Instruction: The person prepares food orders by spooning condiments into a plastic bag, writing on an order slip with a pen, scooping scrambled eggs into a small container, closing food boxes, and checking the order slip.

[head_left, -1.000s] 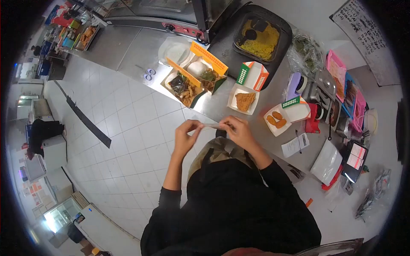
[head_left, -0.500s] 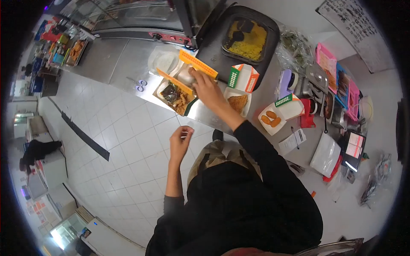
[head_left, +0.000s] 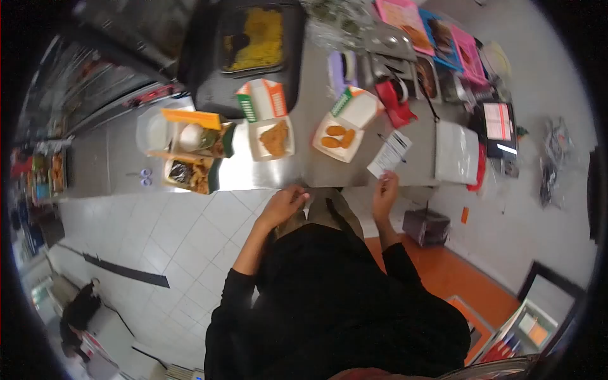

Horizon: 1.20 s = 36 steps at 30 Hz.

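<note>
My right hand [head_left: 385, 192] is at the counter's front edge, its fingers closed on the near end of a printed paper slip [head_left: 391, 154]. My left hand [head_left: 285, 206] hangs just off the same edge with its fingers curled in, and nothing shows in it. Behind the slip stands an open box with several fried pieces [head_left: 335, 136]. To its left, another open box holds one piece of fried chicken [head_left: 274, 139]. Farther left are two boxes with yellow-orange lids, one with a white mound of rice [head_left: 192, 136], the other with fried food [head_left: 197, 174] and a dark packet.
A tray of yellow food [head_left: 263, 41] sits at the back beside a glass display cabinet [head_left: 95, 76]. Tape dispensers, metal containers and pink and blue baskets [head_left: 443, 41] crowd the back right. A white plastic-wrapped stack [head_left: 456, 152] and a tablet [head_left: 498, 123] lie at right.
My view has swung to the right. My right hand has left the rice box and come to the paper slip. My left hand has moved nearer the counter edge.
</note>
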Motion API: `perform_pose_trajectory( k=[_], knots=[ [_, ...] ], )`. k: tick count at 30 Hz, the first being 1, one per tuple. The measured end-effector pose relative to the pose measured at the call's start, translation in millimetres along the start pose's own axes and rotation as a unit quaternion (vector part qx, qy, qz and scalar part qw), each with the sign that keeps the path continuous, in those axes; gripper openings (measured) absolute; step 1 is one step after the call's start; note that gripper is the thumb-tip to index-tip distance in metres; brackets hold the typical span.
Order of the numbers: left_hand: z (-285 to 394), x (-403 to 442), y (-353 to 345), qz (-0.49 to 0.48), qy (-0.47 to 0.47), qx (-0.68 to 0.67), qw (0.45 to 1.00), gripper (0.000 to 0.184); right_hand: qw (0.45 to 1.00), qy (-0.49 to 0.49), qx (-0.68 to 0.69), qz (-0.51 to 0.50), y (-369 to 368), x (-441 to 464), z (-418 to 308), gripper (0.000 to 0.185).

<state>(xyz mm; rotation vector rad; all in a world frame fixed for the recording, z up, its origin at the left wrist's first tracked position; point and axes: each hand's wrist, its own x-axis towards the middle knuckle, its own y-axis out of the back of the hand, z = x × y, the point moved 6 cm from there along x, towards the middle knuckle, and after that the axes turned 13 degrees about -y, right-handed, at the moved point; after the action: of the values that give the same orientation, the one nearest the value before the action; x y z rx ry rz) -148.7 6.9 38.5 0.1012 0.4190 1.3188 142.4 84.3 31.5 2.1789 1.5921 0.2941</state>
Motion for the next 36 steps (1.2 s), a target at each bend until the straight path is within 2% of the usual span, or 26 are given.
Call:
perform_pose_trajectory(
  k=[2, 5, 8, 11, 12, 13, 16, 17, 18, 19, 20, 23, 24, 27, 28, 31, 34, 36],
  knots=[
    [21.0, 28.5, -37.7, -0.083, -0.052, 0.026, 0.995, 0.034, 0.993, 0.016, -0.111, 0.046, 41.7, 30.7, 10.2, 0.015],
    [47.4, 71.2, -104.7, -0.111, -0.171, 0.131, 0.97, 0.04, 0.966, 0.149, -0.209, 0.025, 47.2, 79.1, 11.0, 0.019],
    [61.3, 118.5, -162.9, -0.04, -0.342, 0.312, 0.886, 0.049, 0.906, 0.253, -0.336, -0.044, 8.9, 121.3, 4.4, 0.024],
    [49.4, 150.2, -196.3, 0.002, -0.322, 0.379, 0.867, 0.052, 0.841, 0.331, -0.406, -0.13, -25.2, 143.1, 7.1, 0.026],
    [51.6, 152.2, -202.6, 0.008, -0.321, 0.436, 0.84, 0.053, 0.824, 0.338, -0.425, -0.16, -28.5, 148.9, 7.7, 0.027],
    [49.3, 154.4, -208.0, 0.024, -0.314, 0.415, 0.854, 0.052, 0.806, 0.347, -0.442, -0.188, -27.9, 155.1, 10.4, 0.027],
    [41.5, 158.1, -217.3, 0.062, -0.291, 0.38, 0.876, 0.047, 0.942, 0.231, -0.184, -0.16, 12.4, 173.2, 20.4, 0.027],
    [41.2, 160.2, -215.7, 0.069, -0.285, 0.389, 0.873, 0.045, 0.97, 0.103, -0.041, -0.216, 23.5, 178.1, 32.7, 0.027],
    [43.1, 161.7, -216.1, 0.077, -0.277, 0.398, 0.871, 0.043, 0.959, -0.031, 0.104, -0.262, 33.9, 176.3, 45.2, 0.027],
    [44.4, 163.6, -218.9, 0.085, -0.269, 0.383, 0.88, 0.041, 0.909, -0.164, 0.244, -0.296, 37.9, 170.7, 61.1, 0.027],
    [46.1, 165.3, -220.8, 0.093, -0.261, 0.368, 0.888, 0.039, 0.841, -0.177, 0.384, -0.336, 38.8, 164.8, 66.1, 0.027],
    [36.2, 167.9, -226.9, 0.104, -0.226, 0.353, 0.902, 0.033, 0.876, -0.107, 0.348, -0.317, 23.4, 145.1, 87.0, 0.029],
    [32.8, 167.1, -227.3, 0.106, -0.212, 0.352, 0.905, 0.032, 0.93, -0.101, 0.252, -0.246, 21.0, 139.6, 70.6, 0.021],
    [51.6, 176.7, -219.8, 0.165, -0.225, 0.348, 0.895, 0.027, 0.961, 0.022, 0.168, -0.217, 10.2, 129.9, 65.0, 0.01],
    [52.4, 177.1, -219.7, 0.164, -0.221, 0.351, 0.895, 0.027, 0.979, 0.025, 0.112, -0.169, 5.8, 130.3, 71.2, 0.009],
    [50.0, 177.8, -220.6, 0.158, -0.215, 0.361, 0.894, 0.027, 0.983, 0.133, 0.038, -0.119, -0.4, 131.6, 62.6, 0.011],
    [46.4, 177.1, -222.7, 0.151, -0.214, 0.372, 0.89, 0.027, 0.979, 0.175, -0.003, -0.103, -2.9, 127.2, 63.6, 0.016],
    [47.9, 177.6, -222.6, 0.158, -0.22, 0.376, 0.886, 0.027, 0.985, 0.144, 0.012, -0.097, -1.0, 129.7, 64.3, 0.018]
  ],
)
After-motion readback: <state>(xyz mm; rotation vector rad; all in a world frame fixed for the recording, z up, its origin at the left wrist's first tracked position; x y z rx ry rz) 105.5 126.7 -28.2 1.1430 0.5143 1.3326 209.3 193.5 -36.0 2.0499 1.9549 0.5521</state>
